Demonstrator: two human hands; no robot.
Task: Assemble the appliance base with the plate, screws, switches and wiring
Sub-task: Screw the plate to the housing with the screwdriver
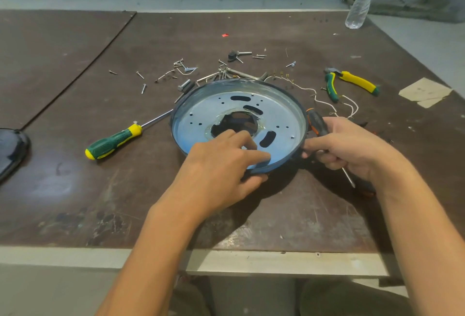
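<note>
Dark worn table (75, 190) with loose screws (140, 74), green screwdriver (113, 141), pliers (352, 83), water bottle (362, 1), white wiring (324, 103).

A workshop: a scuffed dark table (75, 190) carries loose screws (176, 69), with a green-yellow screwdriver (113, 139) and pliers (352, 83) lying beside them.
</note>
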